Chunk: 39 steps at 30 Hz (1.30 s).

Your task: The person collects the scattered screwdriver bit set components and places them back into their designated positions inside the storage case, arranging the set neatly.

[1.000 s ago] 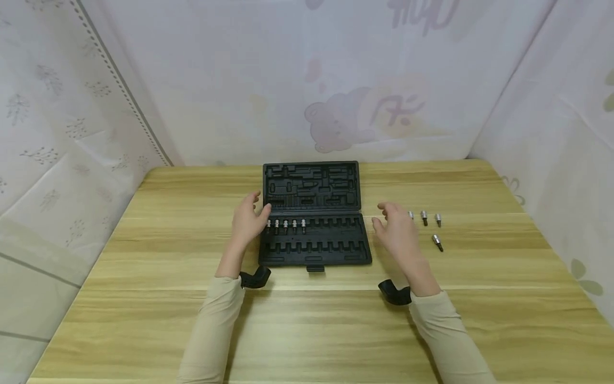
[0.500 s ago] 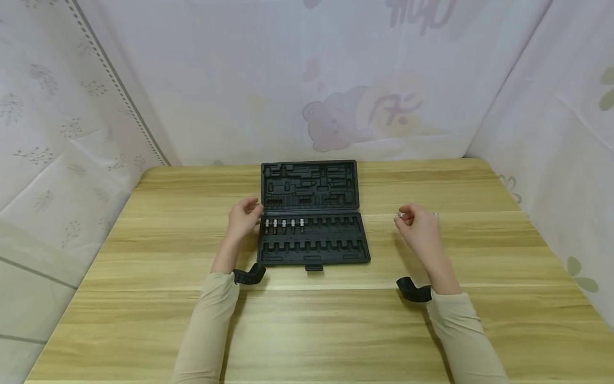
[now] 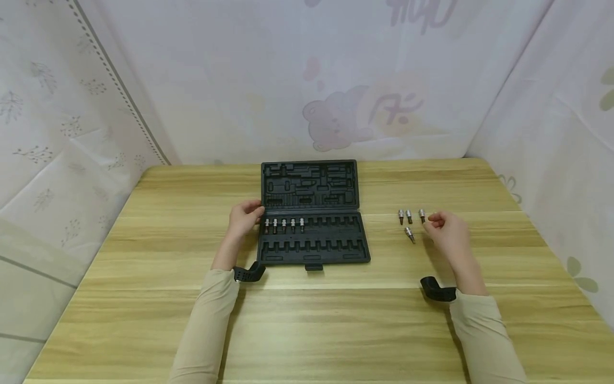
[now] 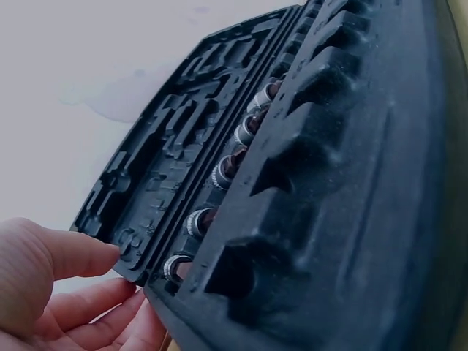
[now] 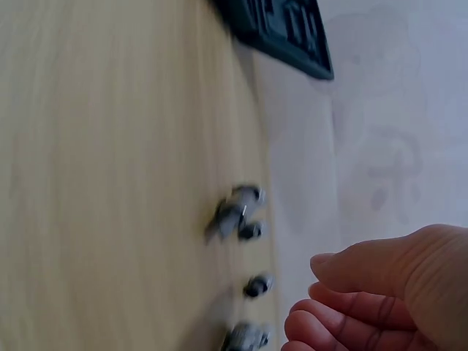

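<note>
A black socket case (image 3: 314, 250) lies unfolded on the table, with several silver bit sockets (image 3: 284, 224) in the left of its upper slot row. My left hand (image 3: 243, 217) rests at the case's left edge by the hinge. In the left wrist view, the fingers (image 4: 95, 322) touch the outer wall and the thumb overlaps the lid's corner. Right of the case, my right hand (image 3: 450, 234) is just beside a loose bit socket (image 3: 422, 215). The right wrist view shows a gap between thumb and fingers, with nothing seen held. Table behind this hand is hidden.
More loose bit sockets lie left of the right hand: two upright-looking ones (image 3: 405, 216) side by side and a slanted one (image 3: 409, 234) nearer. The wooden table (image 3: 307, 330) reaches back to a patterned curtain (image 3: 268, 106). Black wrist mounts (image 3: 437, 289) sit at both cuffs.
My right hand has moved right, from beside the case across the loose bit sockets, uncovering those on the left. The left hand has drawn slightly left and settled against the case's edge.
</note>
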Motion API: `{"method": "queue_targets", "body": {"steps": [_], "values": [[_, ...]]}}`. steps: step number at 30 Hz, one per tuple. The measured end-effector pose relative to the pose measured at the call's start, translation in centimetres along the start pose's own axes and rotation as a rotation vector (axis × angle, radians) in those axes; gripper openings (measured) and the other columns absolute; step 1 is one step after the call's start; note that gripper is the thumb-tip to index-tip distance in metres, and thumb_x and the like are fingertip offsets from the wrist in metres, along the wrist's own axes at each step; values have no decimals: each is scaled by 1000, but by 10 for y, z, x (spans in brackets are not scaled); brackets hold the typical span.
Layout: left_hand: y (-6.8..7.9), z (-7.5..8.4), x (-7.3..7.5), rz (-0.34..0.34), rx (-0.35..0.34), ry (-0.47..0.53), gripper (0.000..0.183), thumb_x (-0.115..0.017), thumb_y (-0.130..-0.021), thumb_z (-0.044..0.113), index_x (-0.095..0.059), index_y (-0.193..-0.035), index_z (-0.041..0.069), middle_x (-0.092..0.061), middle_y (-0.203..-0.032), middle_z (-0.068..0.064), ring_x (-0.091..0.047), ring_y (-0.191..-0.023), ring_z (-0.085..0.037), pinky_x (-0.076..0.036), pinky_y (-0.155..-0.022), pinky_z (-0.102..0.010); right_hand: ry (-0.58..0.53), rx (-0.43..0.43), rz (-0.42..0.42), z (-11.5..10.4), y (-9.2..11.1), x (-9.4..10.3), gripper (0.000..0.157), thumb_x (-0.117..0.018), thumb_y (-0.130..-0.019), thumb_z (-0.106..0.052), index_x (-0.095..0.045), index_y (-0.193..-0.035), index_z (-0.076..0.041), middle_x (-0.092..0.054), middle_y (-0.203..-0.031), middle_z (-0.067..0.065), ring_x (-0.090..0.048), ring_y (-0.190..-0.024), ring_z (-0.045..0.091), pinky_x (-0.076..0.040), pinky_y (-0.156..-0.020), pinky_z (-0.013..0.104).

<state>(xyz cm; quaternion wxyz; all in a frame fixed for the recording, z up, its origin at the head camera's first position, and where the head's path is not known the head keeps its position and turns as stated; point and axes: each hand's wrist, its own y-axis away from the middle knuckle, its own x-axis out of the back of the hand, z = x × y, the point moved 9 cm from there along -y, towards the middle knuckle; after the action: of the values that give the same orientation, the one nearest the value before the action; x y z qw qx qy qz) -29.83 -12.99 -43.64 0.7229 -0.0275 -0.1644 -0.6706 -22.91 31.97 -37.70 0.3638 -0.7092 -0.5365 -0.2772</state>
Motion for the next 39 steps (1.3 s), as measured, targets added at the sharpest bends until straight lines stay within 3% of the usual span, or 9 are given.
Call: {"method": "queue_targets", "body": {"steps": [9, 17, 30, 39], "values": [[-5, -5, 0, 16, 22, 12, 35, -56, -93, 10, -57, -125, -5, -58, -123, -20, -59, -98, -28, -52, -77, -30, 75, -30, -22, 25, 0, 4, 18, -65, -83, -6, -64, -86, 11, -64, -74, 22, -57, -63, 25, -42, -56, 29], [-10, -8, 0, 42, 19, 16, 32, -57, -92, 9, -60, -121, -5, -61, -119, -21, -62, -88, -24, -53, -72, -27, 82, -40, -51, 35, -1, 4, 18, -66, -83, -7, -65, -83, 11, -63, -69, 17, -52, -57, 16, -41, -51, 26], [-10, -9, 1, 58, 34, 2, 30, -59, -92, 10, -61, -119, -5, -63, -114, -21, -61, -85, -22, -51, -69, -25, 110, -94, -127, 41, 2, -2, 20, -69, -82, -12, -67, -80, 8, -65, -63, 8, -52, -53, 9, -42, -54, 29], [-10, -8, 1, 65, 33, -2, 30, -59, -92, 10, -61, -119, -5, -63, -113, -21, -62, -86, -23, -52, -70, -27, 134, -129, -151, 37, 4, -3, 18, -70, -80, -12, -68, -76, 5, -66, -71, 13, -59, -74, 36, -44, -69, 47]]}}
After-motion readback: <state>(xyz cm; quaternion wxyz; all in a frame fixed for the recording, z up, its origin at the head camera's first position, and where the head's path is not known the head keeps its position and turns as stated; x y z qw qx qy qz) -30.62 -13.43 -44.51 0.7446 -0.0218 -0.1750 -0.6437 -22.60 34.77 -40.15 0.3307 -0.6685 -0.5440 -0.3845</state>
